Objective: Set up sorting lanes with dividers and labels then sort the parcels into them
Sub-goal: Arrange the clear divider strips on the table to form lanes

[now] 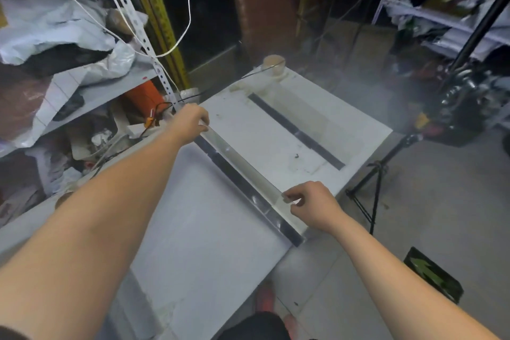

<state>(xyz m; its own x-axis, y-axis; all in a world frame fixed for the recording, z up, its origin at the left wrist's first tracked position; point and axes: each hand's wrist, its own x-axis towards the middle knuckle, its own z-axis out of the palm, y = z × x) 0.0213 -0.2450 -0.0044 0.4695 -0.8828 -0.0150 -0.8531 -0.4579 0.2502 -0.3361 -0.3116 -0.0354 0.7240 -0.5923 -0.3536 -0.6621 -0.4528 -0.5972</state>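
The right grip [309,206] pinches the near end of a clear divider [242,171] between curled fingers and thumb; the left grip [190,121] pinches its far end; the divider stands on edge across the white worktop [209,229]; beyond, a second divider [296,131] lies parallel.

We see two dividers on the table [209,229], parallel: the near divider [242,174] crosses its middle, and the far divider [298,132] lies beyond it, to the right. Our left hand [190,123] pinches the near divider's far end and our right hand [311,206] its near end (a roll [273,64] sits at the table's far corner). A shelf [118,86] stands left of the table, a tripod [378,174] to its right.
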